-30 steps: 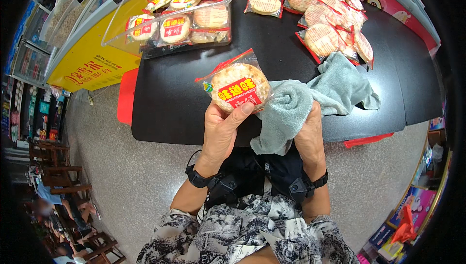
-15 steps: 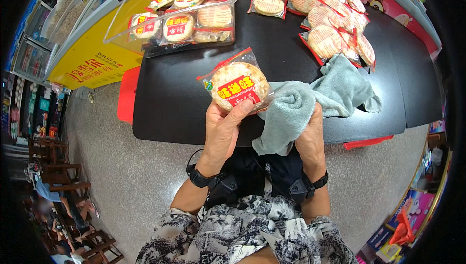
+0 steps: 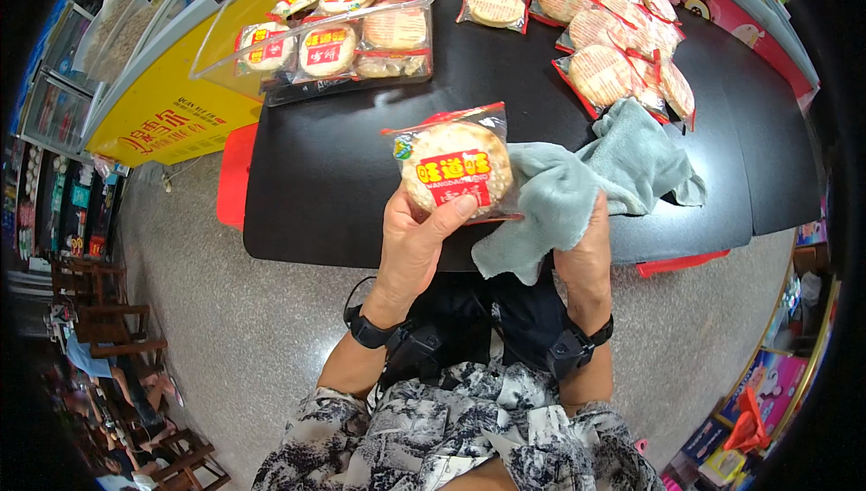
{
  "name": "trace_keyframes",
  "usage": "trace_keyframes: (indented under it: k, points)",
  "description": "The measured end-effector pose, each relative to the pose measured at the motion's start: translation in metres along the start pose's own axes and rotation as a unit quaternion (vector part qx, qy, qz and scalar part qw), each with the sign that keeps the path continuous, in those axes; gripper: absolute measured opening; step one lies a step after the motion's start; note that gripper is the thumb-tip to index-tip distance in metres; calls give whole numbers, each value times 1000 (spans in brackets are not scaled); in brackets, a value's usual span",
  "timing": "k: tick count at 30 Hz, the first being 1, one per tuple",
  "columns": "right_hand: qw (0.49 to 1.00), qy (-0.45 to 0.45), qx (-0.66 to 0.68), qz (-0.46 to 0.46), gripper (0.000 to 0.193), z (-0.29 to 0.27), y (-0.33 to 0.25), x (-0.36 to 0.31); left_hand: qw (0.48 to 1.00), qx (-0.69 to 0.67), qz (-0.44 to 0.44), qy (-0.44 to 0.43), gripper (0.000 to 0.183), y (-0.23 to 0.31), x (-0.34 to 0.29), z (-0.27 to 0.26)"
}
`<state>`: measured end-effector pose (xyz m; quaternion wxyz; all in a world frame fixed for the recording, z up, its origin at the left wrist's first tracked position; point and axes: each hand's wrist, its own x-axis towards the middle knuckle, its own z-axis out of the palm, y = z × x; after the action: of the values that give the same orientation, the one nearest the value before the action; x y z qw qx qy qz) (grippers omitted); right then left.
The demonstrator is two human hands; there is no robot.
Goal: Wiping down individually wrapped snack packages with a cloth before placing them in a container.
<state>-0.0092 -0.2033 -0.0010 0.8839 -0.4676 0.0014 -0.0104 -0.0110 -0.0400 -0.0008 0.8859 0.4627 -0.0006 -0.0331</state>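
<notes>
Over the near side of the black counter (image 3: 316, 193), left of middle: one wrapped round cracker packet (image 3: 458, 164), held face-up to the wearer.
Left hand (image 3: 408, 243) has a narrow grip on the packet's lower edge, thumb across the front, fingers behind mostly hidden; right hand (image 3: 585, 256) has its grip filled with a bunched grey-green cloth (image 3: 541, 207), its far end lying on the counter to the right. Cloth sits close at the packet's right side; contact unclear. Far left, more packets in a clear-walled case (image 3: 352, 91); far right, a loose pile of packets (image 3: 618, 40). Packet probably light; film slick and crinkly, cracker stiff but brittle. Best hold: lightly by rim or sealed margin, no squeezing across the disc. Cloth looks soft, limp.
</notes>
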Motion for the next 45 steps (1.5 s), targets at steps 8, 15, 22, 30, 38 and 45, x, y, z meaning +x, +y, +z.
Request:
trace_keyframes:
  k: [8, 15, 22, 30, 38, 45]
  points:
    - [991, -18, -133, -11, 26, 5, -3, -2, 991, 118, -30, -53, 39, -1, 0, -1]
    - [993, -32, -114, -18, 28, -5, -1, -3, 980, 176, -43, -83, 38, 0, 0, 2]
    - [996, -48, -68, -21, 24, -9, 0, -3, 971, 212, -45, -99, 35, 1, -1, 6]
    - [999, -3, 39, -21, 17, 4, -7, 0, 969, 220, -38, -105, 36, 0, 0, 6]
    - [994, 23, 92, -50, 16, 3, 2, 1, 972, 212, -32, -93, 38, 2, 0, 9]
    - [989, 44, 133, -52, 14, 1, 3, 1, 985, 158, -20, -62, 35, 0, 0, 7]
